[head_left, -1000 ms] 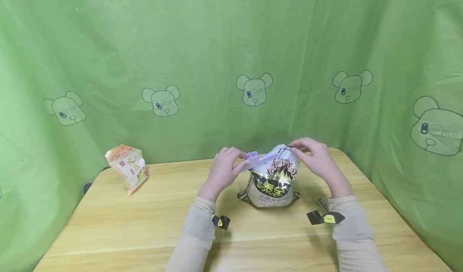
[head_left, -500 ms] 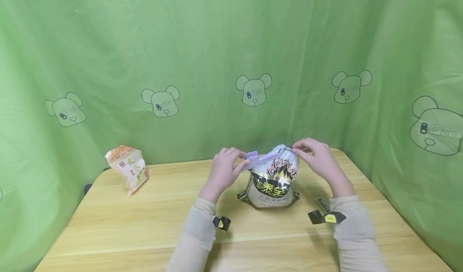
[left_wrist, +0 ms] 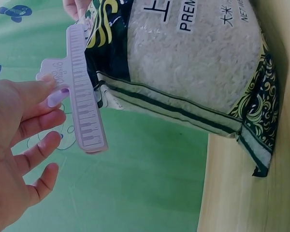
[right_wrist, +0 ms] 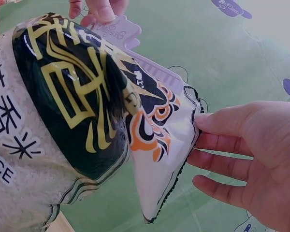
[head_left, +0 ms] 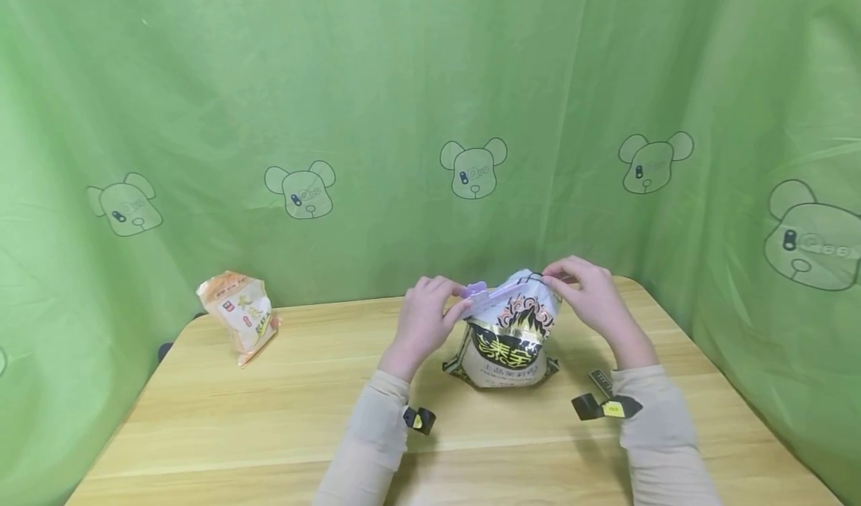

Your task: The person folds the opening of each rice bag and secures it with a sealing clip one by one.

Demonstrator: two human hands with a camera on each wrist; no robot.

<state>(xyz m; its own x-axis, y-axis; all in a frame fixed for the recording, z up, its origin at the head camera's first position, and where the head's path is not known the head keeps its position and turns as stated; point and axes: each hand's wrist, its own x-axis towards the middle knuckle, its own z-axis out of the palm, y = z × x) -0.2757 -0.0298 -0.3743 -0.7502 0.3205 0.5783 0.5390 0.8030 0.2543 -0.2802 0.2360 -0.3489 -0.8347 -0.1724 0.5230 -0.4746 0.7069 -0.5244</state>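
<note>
Left hand (head_left: 420,319) is pinching the purple clip (left_wrist: 82,87) between thumb and finger, and right hand (head_left: 592,300) is gripping the rice bag (head_left: 511,353) by its top edge; I am not managing to tell whether the clip is biting the bag. Through the cameras I am seeing white grains (left_wrist: 188,63) behind its window. The bag is standing on the table (head_left: 269,424), with a green curtain (head_left: 377,80) hanging behind the back edge. Leftward I am finding wide room, until an orange packet (head_left: 245,315) sitting tilted near the back left corner.
</note>
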